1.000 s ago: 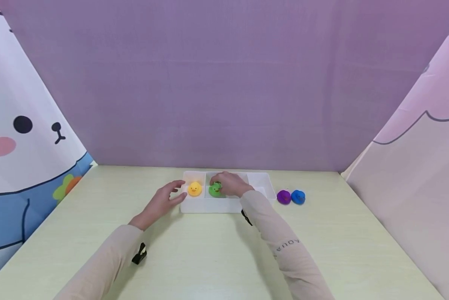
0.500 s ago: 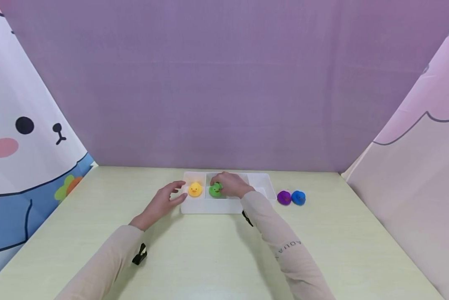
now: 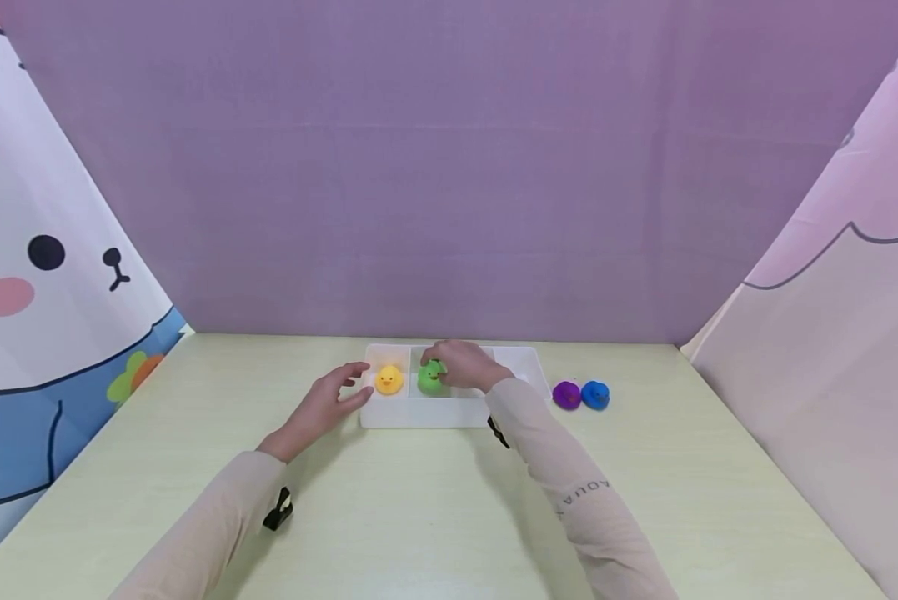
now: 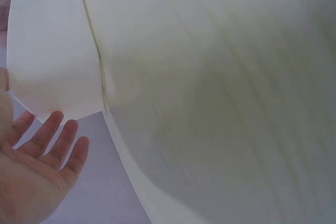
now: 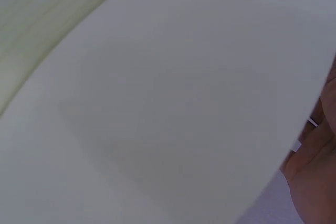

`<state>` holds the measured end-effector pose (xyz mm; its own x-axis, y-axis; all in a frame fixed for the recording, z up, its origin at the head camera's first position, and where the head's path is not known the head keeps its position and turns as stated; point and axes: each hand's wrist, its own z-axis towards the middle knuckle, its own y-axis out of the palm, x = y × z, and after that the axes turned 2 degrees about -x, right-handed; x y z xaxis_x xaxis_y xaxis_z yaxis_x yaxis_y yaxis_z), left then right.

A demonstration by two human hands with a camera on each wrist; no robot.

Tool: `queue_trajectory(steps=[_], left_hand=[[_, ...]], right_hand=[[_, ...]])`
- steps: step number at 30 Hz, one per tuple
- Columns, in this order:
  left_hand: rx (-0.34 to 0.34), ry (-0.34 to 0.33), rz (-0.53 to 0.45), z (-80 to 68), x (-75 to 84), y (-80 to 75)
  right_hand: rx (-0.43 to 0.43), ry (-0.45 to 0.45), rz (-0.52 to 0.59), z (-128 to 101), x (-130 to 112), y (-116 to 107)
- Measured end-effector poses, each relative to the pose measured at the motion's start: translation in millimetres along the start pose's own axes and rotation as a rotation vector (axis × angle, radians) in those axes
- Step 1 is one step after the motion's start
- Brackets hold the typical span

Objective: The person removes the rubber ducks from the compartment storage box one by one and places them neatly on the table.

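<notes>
Pale table (image 3: pixel 433 517), purple backdrop. Right hand (image 3: pixel 467 367) is curling over green duck (image 3: pixel 429 379) in white tray (image 3: pixel 418 412) middle compartment; left hand (image 3: pixel 328 400), fingers relaxed open, is bracing the tray's end, steadying it.

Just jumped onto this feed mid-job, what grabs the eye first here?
The right hand grips a green duck in the middle compartment of the white tray, beside a yellow duck in the left one. The left hand rests open at the tray's left edge. A purple duck and blue duck sit right of the tray.
</notes>
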<state>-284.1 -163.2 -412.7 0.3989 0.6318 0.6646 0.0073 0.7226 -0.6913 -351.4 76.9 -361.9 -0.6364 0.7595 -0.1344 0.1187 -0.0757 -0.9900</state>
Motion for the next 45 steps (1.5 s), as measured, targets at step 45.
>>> queue_trajectory(steps=[45], left_hand=[[-0.007, -0.013, 0.009, 1.6, 0.0, -1.8]], right_hand=[[0.084, -0.104, -0.040, -39.6, 11.3, -42.5]])
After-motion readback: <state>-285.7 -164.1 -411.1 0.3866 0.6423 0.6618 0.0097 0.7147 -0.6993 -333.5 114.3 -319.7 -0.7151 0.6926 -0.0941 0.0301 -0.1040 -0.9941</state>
